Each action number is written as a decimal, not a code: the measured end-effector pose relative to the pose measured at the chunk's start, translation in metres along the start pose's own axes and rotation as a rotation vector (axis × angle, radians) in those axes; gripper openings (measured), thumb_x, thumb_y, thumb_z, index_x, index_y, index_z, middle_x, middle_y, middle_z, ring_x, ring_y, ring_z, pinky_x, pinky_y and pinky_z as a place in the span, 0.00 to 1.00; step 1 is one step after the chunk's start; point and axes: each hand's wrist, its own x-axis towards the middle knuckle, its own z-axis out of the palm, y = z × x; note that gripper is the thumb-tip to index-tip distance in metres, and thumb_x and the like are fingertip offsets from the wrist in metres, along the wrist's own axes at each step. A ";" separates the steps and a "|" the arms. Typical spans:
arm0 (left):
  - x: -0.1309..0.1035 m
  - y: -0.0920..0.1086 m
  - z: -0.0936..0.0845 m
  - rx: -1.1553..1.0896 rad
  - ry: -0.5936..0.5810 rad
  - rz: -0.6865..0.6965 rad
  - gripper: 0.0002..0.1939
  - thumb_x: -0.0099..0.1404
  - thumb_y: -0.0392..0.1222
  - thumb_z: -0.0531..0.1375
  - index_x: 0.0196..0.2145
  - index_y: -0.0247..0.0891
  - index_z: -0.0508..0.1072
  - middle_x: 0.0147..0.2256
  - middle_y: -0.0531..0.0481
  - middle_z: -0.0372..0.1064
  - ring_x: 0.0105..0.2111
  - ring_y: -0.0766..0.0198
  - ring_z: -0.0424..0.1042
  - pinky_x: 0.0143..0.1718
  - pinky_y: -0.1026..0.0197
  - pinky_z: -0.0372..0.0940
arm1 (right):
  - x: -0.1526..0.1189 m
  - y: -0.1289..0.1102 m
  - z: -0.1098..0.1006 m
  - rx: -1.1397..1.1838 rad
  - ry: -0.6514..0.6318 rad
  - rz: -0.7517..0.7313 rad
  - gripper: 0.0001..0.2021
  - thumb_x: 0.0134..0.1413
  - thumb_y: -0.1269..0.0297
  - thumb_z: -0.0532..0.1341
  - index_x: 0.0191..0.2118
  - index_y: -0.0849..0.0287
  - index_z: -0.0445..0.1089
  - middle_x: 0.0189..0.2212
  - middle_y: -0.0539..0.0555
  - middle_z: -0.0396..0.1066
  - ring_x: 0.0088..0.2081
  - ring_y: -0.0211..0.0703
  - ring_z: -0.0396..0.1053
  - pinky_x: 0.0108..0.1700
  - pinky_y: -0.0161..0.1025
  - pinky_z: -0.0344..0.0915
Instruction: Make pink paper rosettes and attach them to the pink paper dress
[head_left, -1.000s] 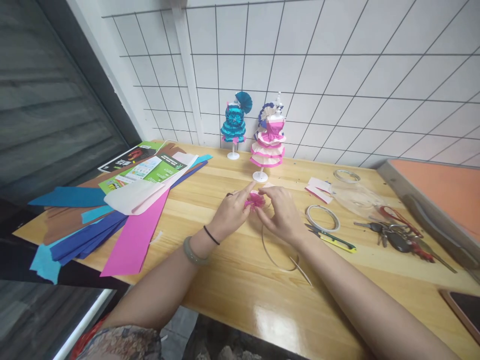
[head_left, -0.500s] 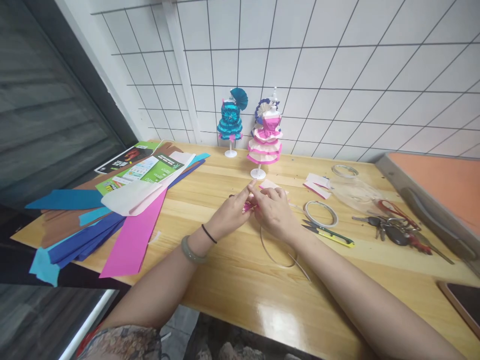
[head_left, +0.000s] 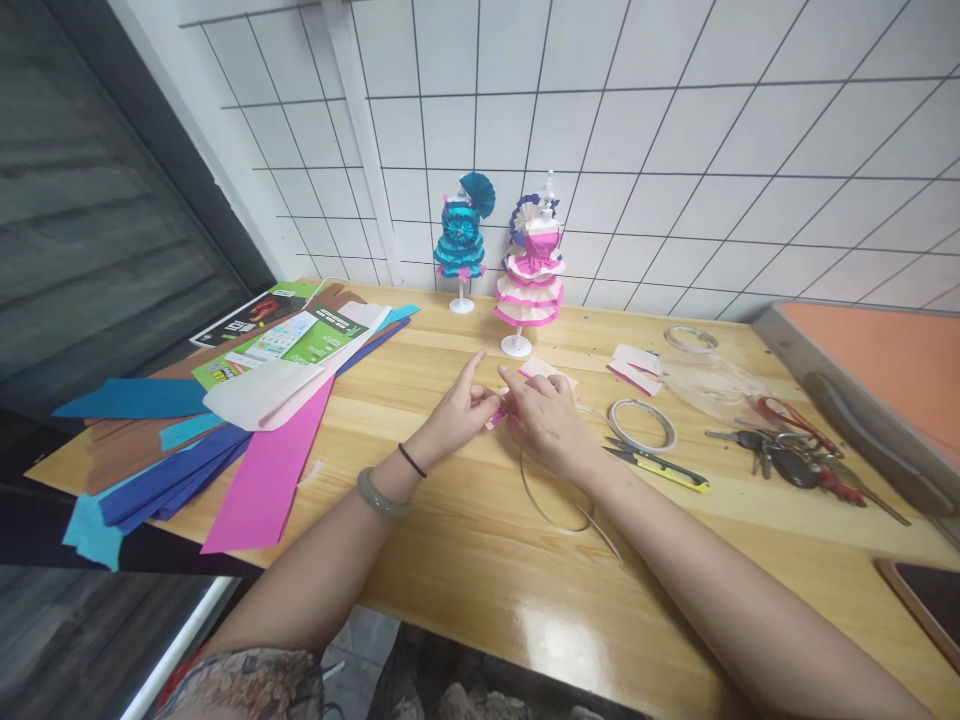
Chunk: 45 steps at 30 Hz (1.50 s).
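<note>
Pink paper (head_left: 494, 421) is pinched by the left hand (head_left: 459, 412), touched by the right hand (head_left: 551, 420), whose grip cannot be told; a green leaflet (head_left: 319, 347) is illegibly printed.

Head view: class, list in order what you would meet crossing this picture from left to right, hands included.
Teal paper strip → bright pink sheet → left hand → pink paper piece → right hand → tape roll → bunch of keys → phone
</note>
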 end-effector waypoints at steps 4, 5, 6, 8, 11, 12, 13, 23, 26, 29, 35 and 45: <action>0.004 -0.001 -0.004 -0.130 0.066 -0.112 0.33 0.61 0.41 0.53 0.60 0.38 0.45 0.24 0.55 0.64 0.24 0.70 0.64 0.31 0.64 0.61 | 0.000 -0.003 -0.002 0.081 0.013 0.012 0.30 0.54 0.70 0.53 0.61 0.64 0.43 0.37 0.57 0.70 0.40 0.50 0.59 0.45 0.48 0.51; 0.005 -0.002 -0.004 -0.181 0.078 -0.140 0.32 0.61 0.42 0.53 0.60 0.38 0.46 0.24 0.55 0.63 0.24 0.70 0.64 0.31 0.65 0.61 | 0.000 -0.004 -0.003 0.114 0.014 0.024 0.31 0.53 0.70 0.53 0.61 0.64 0.42 0.37 0.57 0.70 0.40 0.50 0.60 0.45 0.48 0.51; 0.006 -0.003 -0.004 -0.237 0.089 -0.167 0.31 0.61 0.43 0.53 0.60 0.38 0.47 0.24 0.55 0.63 0.24 0.70 0.64 0.30 0.65 0.61 | 0.000 -0.005 -0.003 0.154 0.013 0.042 0.31 0.52 0.71 0.54 0.62 0.64 0.42 0.37 0.57 0.70 0.40 0.50 0.60 0.45 0.49 0.52; 0.008 -0.006 -0.004 -0.337 0.106 -0.208 0.30 0.60 0.44 0.54 0.59 0.39 0.49 0.24 0.55 0.62 0.24 0.70 0.64 0.29 0.66 0.61 | 0.001 -0.006 -0.005 0.259 0.008 0.096 0.33 0.51 0.71 0.55 0.62 0.62 0.41 0.36 0.56 0.69 0.39 0.49 0.61 0.44 0.48 0.54; 0.009 -0.008 -0.004 -0.432 0.123 -0.234 0.29 0.60 0.48 0.55 0.57 0.41 0.52 0.24 0.55 0.62 0.23 0.70 0.65 0.26 0.67 0.61 | 0.001 -0.008 -0.003 0.481 0.011 0.211 0.36 0.48 0.71 0.57 0.62 0.59 0.40 0.33 0.53 0.67 0.37 0.46 0.63 0.42 0.47 0.58; 0.010 -0.009 -0.004 -0.448 0.126 -0.238 0.29 0.60 0.49 0.55 0.56 0.41 0.53 0.23 0.55 0.62 0.23 0.70 0.65 0.25 0.67 0.61 | 0.001 -0.009 -0.003 0.569 0.017 0.252 0.36 0.47 0.71 0.57 0.62 0.58 0.40 0.32 0.52 0.67 0.35 0.44 0.64 0.41 0.45 0.59; 0.010 -0.009 -0.005 -0.452 0.130 -0.244 0.29 0.60 0.51 0.55 0.55 0.41 0.53 0.23 0.56 0.61 0.22 0.70 0.65 0.24 0.68 0.61 | 0.002 -0.010 -0.002 0.655 0.024 0.294 0.36 0.47 0.70 0.57 0.62 0.57 0.40 0.31 0.51 0.65 0.34 0.43 0.64 0.40 0.43 0.60; 0.008 -0.005 -0.009 -0.282 0.107 -0.133 0.32 0.55 0.49 0.61 0.55 0.39 0.56 0.32 0.51 0.67 0.31 0.69 0.68 0.34 0.65 0.62 | 0.010 -0.010 -0.006 1.020 0.091 0.663 0.40 0.42 0.65 0.61 0.61 0.63 0.45 0.22 0.45 0.62 0.25 0.37 0.63 0.33 0.38 0.61; 0.005 -0.003 -0.005 -0.228 0.037 -0.083 0.40 0.50 0.41 0.65 0.57 0.38 0.52 0.33 0.51 0.68 0.35 0.66 0.69 0.40 0.61 0.62 | 0.009 -0.009 -0.003 1.014 0.099 0.681 0.40 0.42 0.64 0.62 0.61 0.63 0.44 0.22 0.45 0.63 0.25 0.37 0.63 0.31 0.37 0.61; 0.004 -0.004 -0.003 -0.220 -0.009 -0.082 0.42 0.49 0.37 0.65 0.58 0.38 0.50 0.36 0.48 0.68 0.36 0.63 0.69 0.40 0.58 0.63 | 0.009 -0.011 -0.001 0.975 0.098 0.694 0.40 0.41 0.65 0.62 0.61 0.64 0.45 0.23 0.46 0.63 0.25 0.37 0.63 0.31 0.37 0.61; 0.006 -0.009 -0.004 -0.154 -0.029 -0.076 0.38 0.50 0.36 0.64 0.57 0.37 0.52 0.38 0.46 0.66 0.36 0.63 0.69 0.36 0.61 0.65 | 0.010 -0.014 -0.003 1.047 0.083 0.748 0.40 0.40 0.64 0.62 0.60 0.66 0.46 0.23 0.46 0.65 0.25 0.38 0.63 0.31 0.38 0.62; 0.008 -0.014 -0.005 -0.138 -0.026 -0.044 0.37 0.49 0.36 0.64 0.56 0.36 0.54 0.36 0.47 0.67 0.36 0.65 0.69 0.36 0.63 0.64 | 0.007 -0.011 0.000 1.101 0.053 0.693 0.40 0.42 0.65 0.62 0.61 0.66 0.45 0.26 0.50 0.70 0.28 0.40 0.67 0.33 0.39 0.63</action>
